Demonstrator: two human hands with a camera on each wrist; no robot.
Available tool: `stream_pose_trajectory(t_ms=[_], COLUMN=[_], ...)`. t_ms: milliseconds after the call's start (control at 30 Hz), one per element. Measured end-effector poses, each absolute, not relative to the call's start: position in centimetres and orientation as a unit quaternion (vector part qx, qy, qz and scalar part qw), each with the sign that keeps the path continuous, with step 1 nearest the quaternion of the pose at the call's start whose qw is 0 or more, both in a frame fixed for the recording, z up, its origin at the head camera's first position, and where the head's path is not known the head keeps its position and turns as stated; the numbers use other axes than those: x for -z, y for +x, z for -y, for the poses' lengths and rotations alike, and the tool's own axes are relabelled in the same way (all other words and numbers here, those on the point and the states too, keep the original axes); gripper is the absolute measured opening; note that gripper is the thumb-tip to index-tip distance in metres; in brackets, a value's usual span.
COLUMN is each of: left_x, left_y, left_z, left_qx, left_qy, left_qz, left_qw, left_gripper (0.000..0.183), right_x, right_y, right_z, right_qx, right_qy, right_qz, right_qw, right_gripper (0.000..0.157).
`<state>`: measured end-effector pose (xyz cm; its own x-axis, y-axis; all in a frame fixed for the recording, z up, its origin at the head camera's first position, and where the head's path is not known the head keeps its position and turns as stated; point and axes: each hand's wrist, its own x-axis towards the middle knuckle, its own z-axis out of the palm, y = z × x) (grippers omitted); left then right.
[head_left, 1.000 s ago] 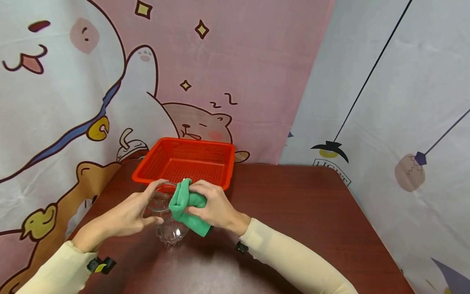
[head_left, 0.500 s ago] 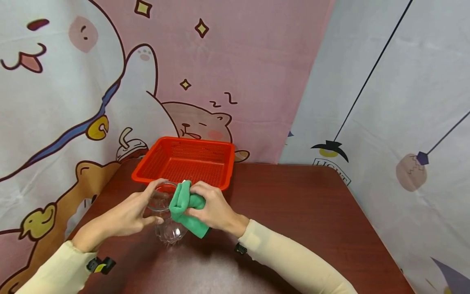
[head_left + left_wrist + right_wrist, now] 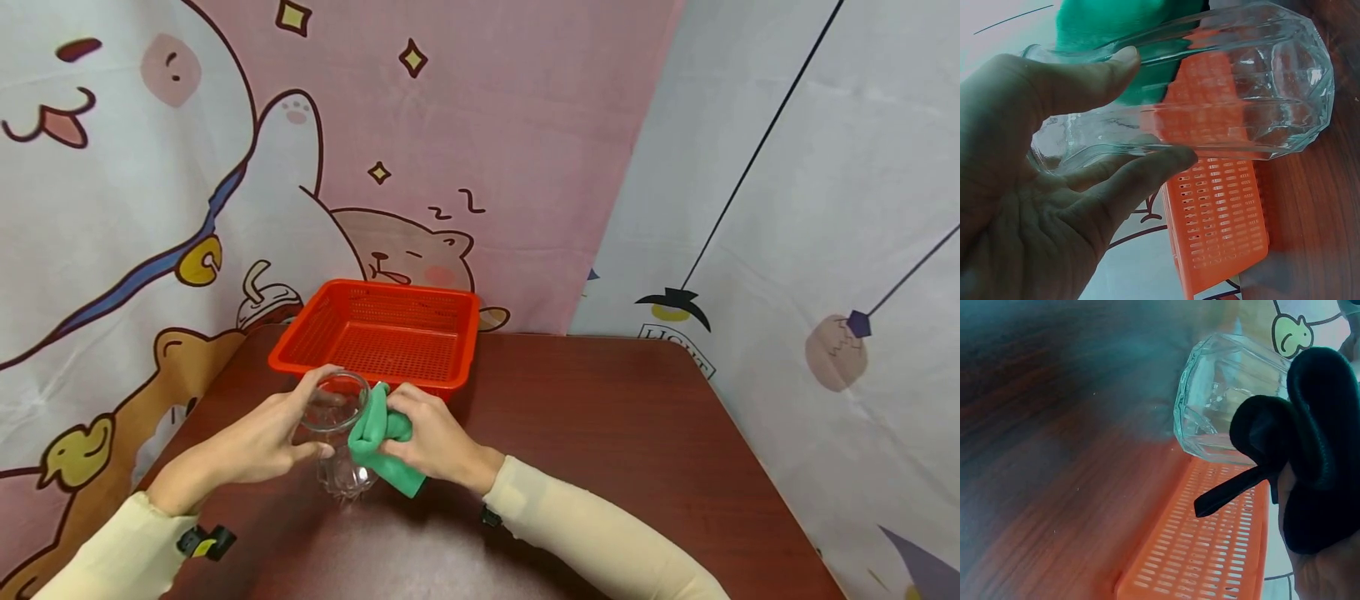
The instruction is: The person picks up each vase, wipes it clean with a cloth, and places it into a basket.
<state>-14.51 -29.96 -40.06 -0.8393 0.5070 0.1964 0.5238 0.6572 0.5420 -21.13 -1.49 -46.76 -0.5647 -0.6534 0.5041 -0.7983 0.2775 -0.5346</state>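
A clear glass vase (image 3: 345, 471) with a faceted lower body stands upright, its round mouth facing up. My left hand (image 3: 258, 437) holds it near the top, thumb on one side and fingers on the other, as the left wrist view of the vase (image 3: 1285, 81) also shows. In my right hand (image 3: 435, 442) is a folded green cloth (image 3: 371, 437), gripped against the right side of the vase just below the rim. The cloth (image 3: 1329, 425) looks almost black in the right wrist view, with one strip hanging loose. Whether the base touches the table cannot be told.
Behind the hands sits a red-orange perforated plastic basket (image 3: 457, 367), near the table's back edge. The dark reddish-brown table (image 3: 600, 433) stretches away to the right. Printed cartoon curtains (image 3: 517, 167) hang along the back and sides.
My right hand and the cloth have shifted slightly down, so more of the vase's rim shows. The left hand has stayed put.
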Motion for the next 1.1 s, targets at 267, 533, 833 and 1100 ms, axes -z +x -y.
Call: stream_pose_trajectory(t_ms=[267,533,833,1100], left_x=[40.1,40.2,40.2,40.0], left_y=[-14.5,-14.5,-14.5,-14.4], left_z=[30.0,30.0,29.9,29.8], left_qx=[0.296,0.297,0.299,0.309], left_qy=[-0.287,-0.285,-0.281,-0.274], left_qz=[0.911,0.911,0.911,0.911], left_qw=[0.022,0.024,0.022,0.003], left_gripper=[0.101,0.103,0.102,0.101], right_x=[46.9,47.5,48.3,49.2], right_y=[-21.2,-21.4,-21.5,-21.6], right_z=[1.2,0.9,0.8,0.7], right_qx=[-0.325,-0.252,-0.167,-0.119], right_qy=[0.454,0.462,0.455,0.454], right_qz=[0.827,0.849,0.875,0.883], right_qw=[0.066,0.052,0.018,0.001], right_gripper=[0.039,0.039,0.035,0.029])
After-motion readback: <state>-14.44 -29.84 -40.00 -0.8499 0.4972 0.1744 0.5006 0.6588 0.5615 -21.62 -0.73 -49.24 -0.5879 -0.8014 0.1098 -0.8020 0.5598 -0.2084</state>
